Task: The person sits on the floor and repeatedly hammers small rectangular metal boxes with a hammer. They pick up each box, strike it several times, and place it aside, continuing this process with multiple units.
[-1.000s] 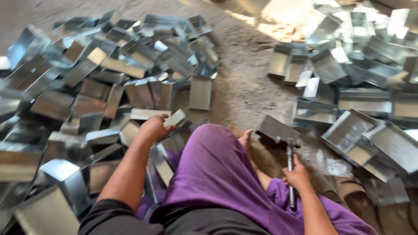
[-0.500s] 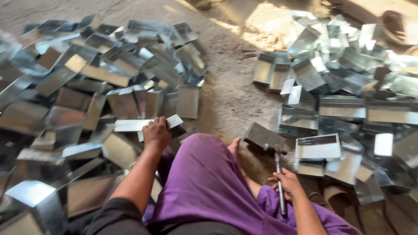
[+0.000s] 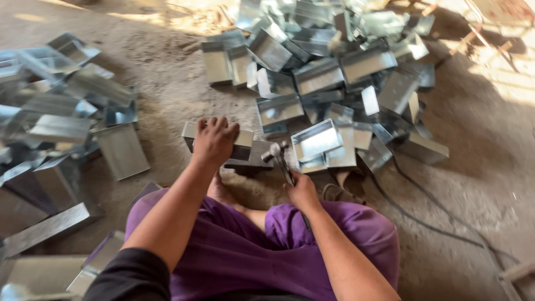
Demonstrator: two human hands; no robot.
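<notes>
Since the earlier frame, left hand point(image 3: 214, 139) had carried a folded grey sheet-metal piece point(image 3: 218, 141) crosswise beside the steel hammer point(image 3: 281, 159), right hand point(image 3: 302, 192) gripping its handle.

bare dirt floor point(image 3: 167, 89), dusty grey-brown, sunlit patches along top edge and at right. heap of folded sheet-metal trays point(image 3: 334, 72) lying on it at upper centre and right, tumbled over one another, some open side up, some tilted. second heap of similar metal pieces point(image 3: 56, 122) at left, spreading down to lower left corner. single flat metal sheet point(image 3: 121, 150) lying just beside left heap. dark flat block point(image 3: 248, 163) on floor at centre, between the two heaps. thin dark cable point(image 3: 434, 223) trailing across floor at lower right, out from under right heap.
</notes>
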